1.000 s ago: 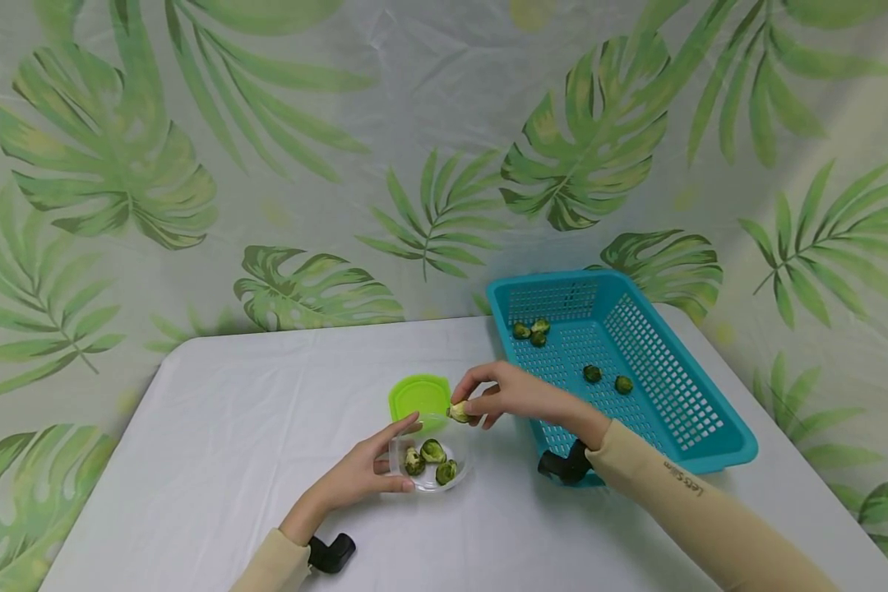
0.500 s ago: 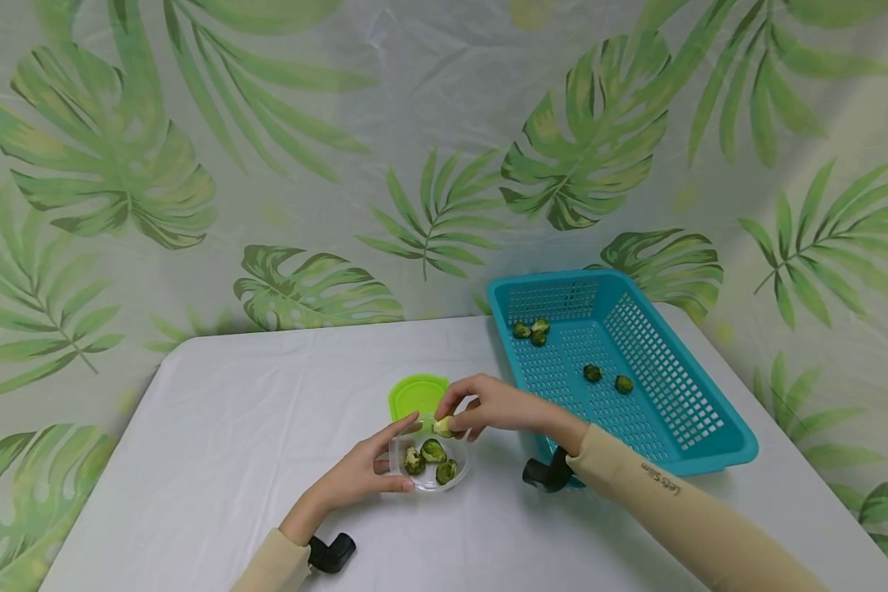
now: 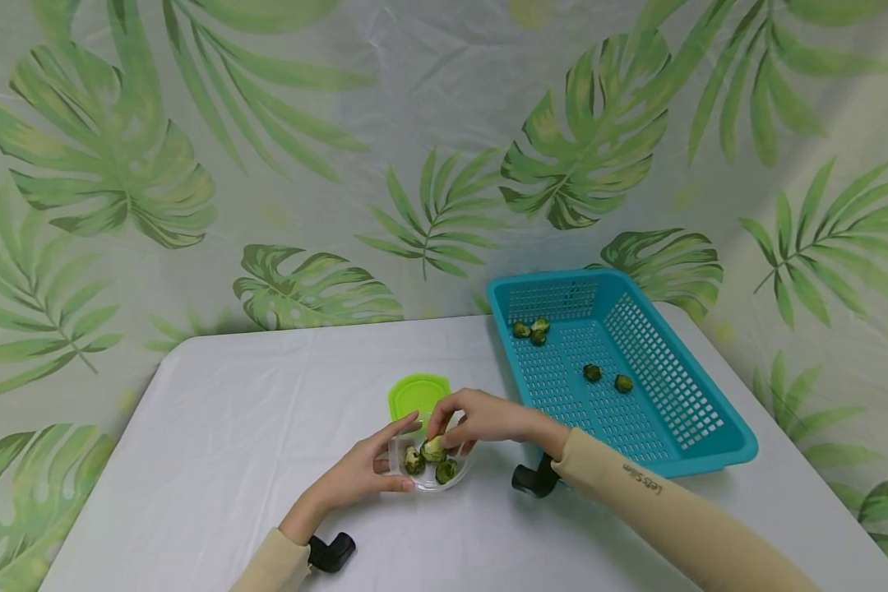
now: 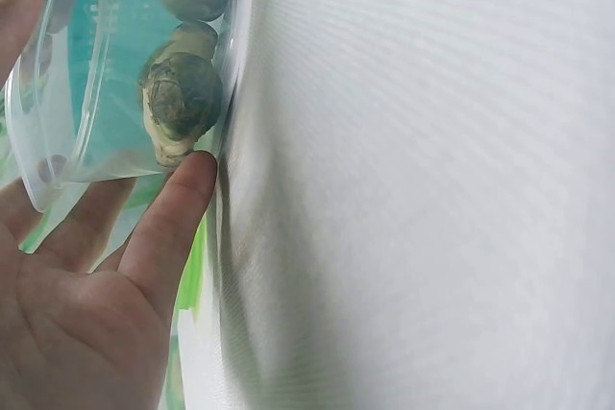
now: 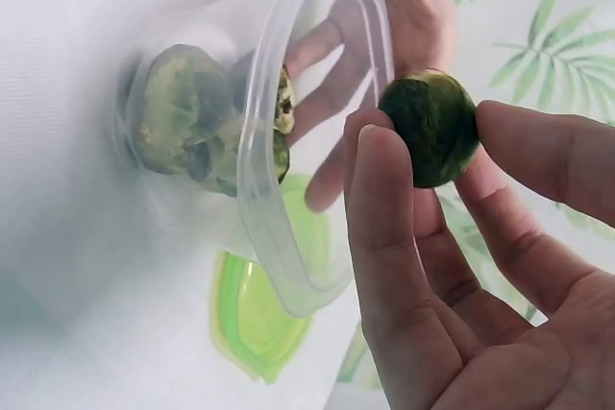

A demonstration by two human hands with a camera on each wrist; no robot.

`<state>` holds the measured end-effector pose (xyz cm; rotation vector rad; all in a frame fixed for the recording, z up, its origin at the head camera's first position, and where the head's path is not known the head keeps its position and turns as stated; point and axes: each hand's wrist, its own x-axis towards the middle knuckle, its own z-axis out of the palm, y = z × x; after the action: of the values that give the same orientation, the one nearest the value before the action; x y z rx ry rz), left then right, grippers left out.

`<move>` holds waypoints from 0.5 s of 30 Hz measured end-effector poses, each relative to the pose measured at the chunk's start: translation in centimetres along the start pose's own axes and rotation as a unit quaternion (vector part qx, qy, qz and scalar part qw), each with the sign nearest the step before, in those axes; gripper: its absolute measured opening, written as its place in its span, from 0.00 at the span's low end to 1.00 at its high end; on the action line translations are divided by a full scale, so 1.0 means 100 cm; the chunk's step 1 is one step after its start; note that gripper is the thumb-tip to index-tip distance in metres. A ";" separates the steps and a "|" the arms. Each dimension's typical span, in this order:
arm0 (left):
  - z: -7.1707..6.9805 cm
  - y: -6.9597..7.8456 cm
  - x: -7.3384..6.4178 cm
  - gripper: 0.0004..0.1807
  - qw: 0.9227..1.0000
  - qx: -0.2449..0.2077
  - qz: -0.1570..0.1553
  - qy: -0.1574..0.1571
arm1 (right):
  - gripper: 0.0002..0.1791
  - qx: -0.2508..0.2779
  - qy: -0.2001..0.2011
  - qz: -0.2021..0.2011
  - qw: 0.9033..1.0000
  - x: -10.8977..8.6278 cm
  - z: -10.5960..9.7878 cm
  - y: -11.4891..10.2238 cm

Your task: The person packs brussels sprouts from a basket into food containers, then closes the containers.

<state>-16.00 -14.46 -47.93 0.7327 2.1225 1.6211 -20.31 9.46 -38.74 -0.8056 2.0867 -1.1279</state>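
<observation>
My right hand [image 3: 481, 418] pinches a Brussels sprout [image 5: 432, 129] between thumb and fingertips, right at the mouth of a clear plastic container [image 5: 259, 141]. In the head view that sprout overlaps the container's inside. Several more sprouts [image 5: 183, 108] lie at the bottom of the tub, their cut and leafy sides showing through the wall. On the container's left side, my left hand [image 3: 366, 467] holds it, thumb near the front and fingers around the back. The left wrist view shows fingertips against the clear wall, close to a sprout [image 4: 183, 98].
A bright green lid [image 3: 417, 395] lies on the white-covered table [image 3: 252, 427] just behind the container. To the right stands a large blue perforated basket [image 3: 710, 411] with several sprouts [image 3: 592, 373] in it. A leaf-patterned cloth [image 3: 303, 205] hangs behind the table.
My right hand has moved left and down from the container's right rim to over its mouth, carrying the sprout. The left hand and container have stayed put.
</observation>
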 end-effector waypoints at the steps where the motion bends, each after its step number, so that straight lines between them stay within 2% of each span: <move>1: 0.000 0.000 0.000 0.48 1.000 0.000 0.001 0.000 | 0.07 0.000 -0.003 0.003 1.000 0.000 0.001 0.000; 8: 0.001 0.001 -0.001 0.50 1.000 0.007 -0.004 0.002 | 0.07 -0.011 -0.012 0.012 1.000 0.002 0.007 -0.001; 15: 0.000 0.000 0.000 0.49 1.000 0.012 0.000 0.003 | 0.07 -0.007 -0.007 0.010 1.000 0.001 0.003 0.000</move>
<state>-15.97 -14.48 -47.98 0.7356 2.1505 1.6026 -20.14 9.20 -38.94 -0.7959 2.0885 -1.0952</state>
